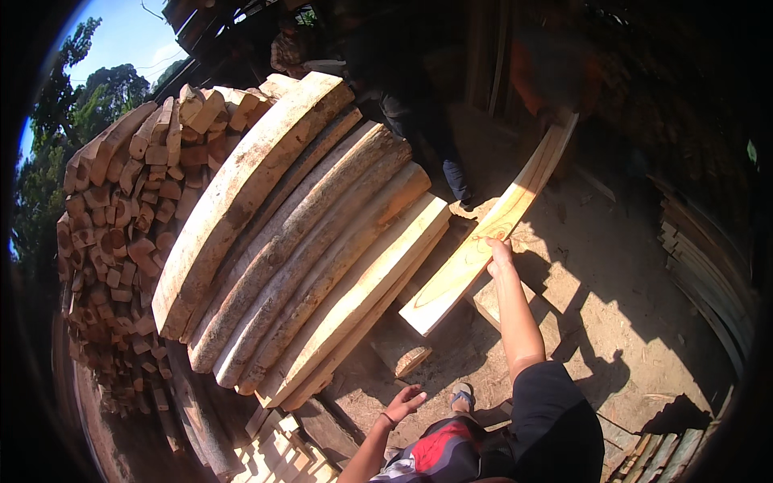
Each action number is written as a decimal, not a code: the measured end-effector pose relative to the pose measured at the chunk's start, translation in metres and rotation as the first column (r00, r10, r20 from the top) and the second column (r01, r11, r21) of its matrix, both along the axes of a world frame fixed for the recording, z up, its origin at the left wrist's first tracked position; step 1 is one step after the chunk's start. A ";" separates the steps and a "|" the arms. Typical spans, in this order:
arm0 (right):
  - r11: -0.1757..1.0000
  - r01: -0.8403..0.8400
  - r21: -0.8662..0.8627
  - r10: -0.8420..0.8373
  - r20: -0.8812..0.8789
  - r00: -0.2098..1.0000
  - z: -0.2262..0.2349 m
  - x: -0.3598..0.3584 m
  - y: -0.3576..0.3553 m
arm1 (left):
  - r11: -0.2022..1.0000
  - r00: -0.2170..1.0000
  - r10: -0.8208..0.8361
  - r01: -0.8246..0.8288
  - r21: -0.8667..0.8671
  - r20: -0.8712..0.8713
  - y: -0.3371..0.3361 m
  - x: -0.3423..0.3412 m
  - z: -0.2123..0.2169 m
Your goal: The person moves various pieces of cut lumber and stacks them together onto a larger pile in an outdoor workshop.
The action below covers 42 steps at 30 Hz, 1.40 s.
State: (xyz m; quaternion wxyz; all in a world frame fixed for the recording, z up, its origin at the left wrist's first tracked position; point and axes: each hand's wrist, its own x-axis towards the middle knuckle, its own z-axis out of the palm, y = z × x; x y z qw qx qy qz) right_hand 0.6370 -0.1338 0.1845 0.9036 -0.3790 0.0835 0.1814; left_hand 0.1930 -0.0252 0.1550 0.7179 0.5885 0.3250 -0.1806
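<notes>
My right hand [501, 253] is closed on the right edge of a long pale plank [481, 249], near the middle of its length. The plank has curved grain and its near end hangs over the ground. At its far end, in shadow, another person's hands [554, 119] are at the plank. My left hand [404, 403] is low in front of me with its fingers apart, holding nothing. Left of the plank lies a stack of sawn timbers and bark-edged slabs [310, 241], the nearest a squared pale timber [362, 298].
A tall pile of cut wood blocks [121, 233] stands at the left. Pale cut pieces [282, 459] lie at the lower left, and a log end [412, 362] lies under the stack. Stacked boards [700, 274] line the right. Another person's leg [451, 173] is beyond the stack.
</notes>
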 end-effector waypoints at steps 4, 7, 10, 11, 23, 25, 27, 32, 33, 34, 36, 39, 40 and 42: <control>0.936 -0.248 0.251 0.245 0.041 0.969 0.041 -0.190 0.080 | 0.938 0.782 0.301 -0.347 -0.020 0.545 -0.012 0.024 0.034; 0.679 -0.304 0.668 0.426 -0.022 0.905 0.093 -0.245 0.068 | 0.650 0.273 0.722 -0.584 -0.487 0.636 -0.008 0.042 0.082; 0.876 -0.179 0.448 0.305 -0.228 0.925 0.051 -0.190 0.063 | 0.307 0.000 0.927 -0.573 -0.760 0.375 0.030 0.018 0.133; 0.916 -0.214 0.340 0.311 -0.263 0.913 0.028 -0.184 0.070 | 0.236 -0.020 0.944 -0.661 -0.712 0.331 0.039 -0.007 0.127; 0.874 -0.480 0.079 0.486 -0.136 0.863 0.013 -0.290 0.044 | -0.479 -0.689 0.575 -0.721 -0.501 0.441 0.126 -0.414 0.126; 0.838 -0.526 -0.144 0.517 -0.098 0.851 0.004 -0.311 0.068 | -0.607 -0.752 0.604 -0.648 -0.461 0.263 0.116 -0.457 0.048; 0.770 -0.595 -0.229 0.580 -0.138 0.803 -0.021 -0.355 0.090 | -0.763 -0.832 0.552 -0.530 -0.370 0.053 0.099 -0.506 -0.068; 0.611 -0.718 -0.332 0.508 -0.531 0.678 -0.084 -0.516 0.077 | -0.816 -0.855 0.512 -0.513 0.265 -0.079 0.106 -0.637 -0.231; 0.604 -0.735 -0.308 0.440 -0.640 0.630 -0.109 -0.531 0.070 | -0.758 -0.852 0.519 -0.493 0.428 -0.063 0.093 -0.670 -0.256; 0.576 -0.746 -0.334 0.399 -0.682 0.613 -0.136 -0.556 0.080 | -0.791 -0.820 0.568 -0.521 0.321 0.069 0.094 -0.709 -0.270; 0.616 -0.704 -0.353 0.249 -0.760 0.600 -0.165 -0.639 0.103 | -0.684 -0.735 0.678 -0.639 0.351 -0.018 0.166 -0.774 -0.255; 0.584 -0.793 -0.176 0.342 -0.832 0.436 -0.219 -0.748 0.197 | -0.866 -0.798 0.499 -0.471 0.165 0.338 0.221 -0.915 -0.246; 0.622 -0.759 -0.191 0.317 -0.826 0.467 -0.233 -0.779 0.230 | -0.823 -0.777 0.568 -0.542 0.171 0.273 0.262 -0.927 -0.231; 0.595 -0.798 -0.098 0.444 -0.788 0.427 -0.239 -0.852 0.307 | -0.696 -0.684 0.717 -0.709 0.110 0.131 0.287 -0.999 -0.183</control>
